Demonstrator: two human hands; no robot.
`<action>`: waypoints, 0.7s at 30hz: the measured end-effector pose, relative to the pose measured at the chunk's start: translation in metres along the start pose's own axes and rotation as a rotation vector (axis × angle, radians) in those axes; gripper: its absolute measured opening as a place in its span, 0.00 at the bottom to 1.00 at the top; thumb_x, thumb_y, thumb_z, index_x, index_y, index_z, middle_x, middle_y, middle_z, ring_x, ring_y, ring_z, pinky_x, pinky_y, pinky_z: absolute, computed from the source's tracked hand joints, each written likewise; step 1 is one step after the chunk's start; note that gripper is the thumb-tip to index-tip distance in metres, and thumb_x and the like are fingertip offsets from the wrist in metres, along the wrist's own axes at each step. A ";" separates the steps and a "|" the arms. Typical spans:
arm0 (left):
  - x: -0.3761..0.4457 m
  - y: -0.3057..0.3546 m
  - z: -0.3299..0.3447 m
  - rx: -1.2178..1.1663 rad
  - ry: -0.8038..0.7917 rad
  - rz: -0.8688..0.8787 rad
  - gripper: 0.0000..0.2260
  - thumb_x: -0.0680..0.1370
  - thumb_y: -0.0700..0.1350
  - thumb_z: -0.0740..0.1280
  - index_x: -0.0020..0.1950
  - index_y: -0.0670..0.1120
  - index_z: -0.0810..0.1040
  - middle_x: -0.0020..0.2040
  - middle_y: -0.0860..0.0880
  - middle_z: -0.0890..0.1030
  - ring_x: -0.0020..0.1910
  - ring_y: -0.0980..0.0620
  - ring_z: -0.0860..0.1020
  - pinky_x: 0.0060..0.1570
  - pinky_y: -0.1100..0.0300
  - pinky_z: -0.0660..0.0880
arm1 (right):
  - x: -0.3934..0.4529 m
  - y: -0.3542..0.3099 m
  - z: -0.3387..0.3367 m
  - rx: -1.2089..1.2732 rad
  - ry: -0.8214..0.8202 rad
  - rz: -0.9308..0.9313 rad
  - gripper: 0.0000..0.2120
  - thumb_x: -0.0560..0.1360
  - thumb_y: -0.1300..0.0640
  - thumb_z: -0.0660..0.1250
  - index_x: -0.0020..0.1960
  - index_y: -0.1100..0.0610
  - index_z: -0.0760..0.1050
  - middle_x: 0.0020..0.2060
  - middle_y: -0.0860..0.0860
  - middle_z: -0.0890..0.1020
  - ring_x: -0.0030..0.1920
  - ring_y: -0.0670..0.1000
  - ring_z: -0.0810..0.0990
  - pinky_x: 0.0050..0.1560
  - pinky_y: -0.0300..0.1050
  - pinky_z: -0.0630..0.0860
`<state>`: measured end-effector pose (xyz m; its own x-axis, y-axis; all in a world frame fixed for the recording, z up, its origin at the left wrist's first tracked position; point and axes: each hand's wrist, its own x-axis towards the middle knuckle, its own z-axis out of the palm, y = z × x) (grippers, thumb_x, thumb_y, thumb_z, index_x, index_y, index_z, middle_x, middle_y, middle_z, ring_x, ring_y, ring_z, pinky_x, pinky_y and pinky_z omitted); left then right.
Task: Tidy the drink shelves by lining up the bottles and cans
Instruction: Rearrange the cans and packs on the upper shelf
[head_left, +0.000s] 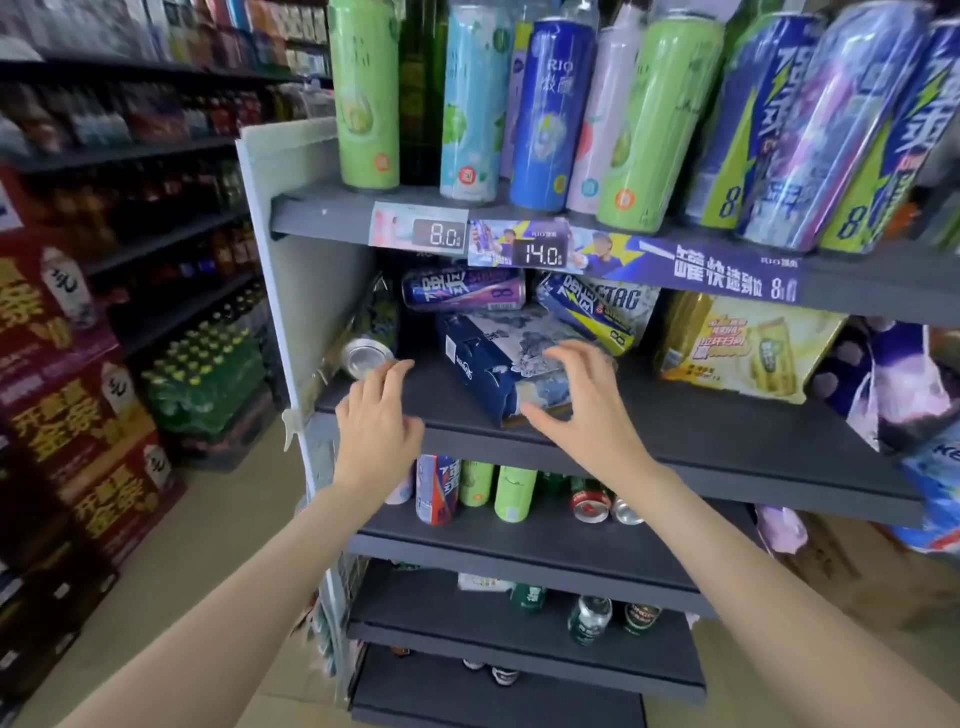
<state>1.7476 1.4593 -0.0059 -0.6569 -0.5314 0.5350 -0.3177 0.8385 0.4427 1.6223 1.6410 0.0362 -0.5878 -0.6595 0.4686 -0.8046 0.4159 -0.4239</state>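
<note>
Both bare forearms reach up from below toward the middle shelf (675, 431); the left hand (376, 418) hovers with fingers spread and relaxed, holding nothing, its fingertips just short of a can lying on its side (363, 356) whose silver end faces outward; the right hand (582, 400) is spread wide, thumb low and fingers arched over the near end of a dark blue multipack carton (498, 364) that sits askew on the shelf; whether it actually touches the carton I cannot tell. Behind the carton, beyond both hands, a purple can (462, 288) lies flat on its side, and a blue and yellow can (587, 312) lies tilted just past the right hand's fingers; further right of that hand stands a yellow carton (748, 348). Above the hands, tall green, blue and pink cans (550, 114) stand upright in a row on the upper shelf; below the wrists more cans (472, 486) stand on a lower shelf.
</note>
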 end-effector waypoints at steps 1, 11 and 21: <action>0.003 -0.001 0.000 0.013 0.001 -0.016 0.26 0.70 0.33 0.64 0.68 0.42 0.69 0.64 0.42 0.72 0.60 0.38 0.69 0.58 0.45 0.65 | 0.010 -0.002 0.004 0.002 0.005 -0.010 0.27 0.72 0.50 0.70 0.67 0.56 0.66 0.66 0.54 0.65 0.68 0.55 0.63 0.68 0.50 0.63; 0.033 -0.033 0.014 0.054 -0.123 -0.163 0.27 0.73 0.43 0.60 0.73 0.47 0.64 0.73 0.33 0.57 0.65 0.28 0.65 0.62 0.41 0.66 | 0.110 -0.028 0.052 -0.271 -0.071 -0.060 0.33 0.76 0.48 0.64 0.75 0.54 0.54 0.75 0.56 0.52 0.74 0.60 0.52 0.72 0.55 0.52; 0.031 -0.040 0.031 -0.034 -0.089 -0.161 0.30 0.68 0.46 0.57 0.71 0.47 0.67 0.74 0.36 0.59 0.67 0.32 0.67 0.62 0.40 0.64 | 0.157 -0.028 0.076 -0.634 -0.073 -0.048 0.39 0.74 0.43 0.65 0.76 0.58 0.50 0.73 0.60 0.55 0.74 0.61 0.49 0.72 0.60 0.43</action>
<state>1.7184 1.4134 -0.0295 -0.6581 -0.6440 0.3900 -0.4010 0.7383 0.5423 1.5586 1.4783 0.0632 -0.5606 -0.7182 0.4122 -0.7368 0.6598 0.1476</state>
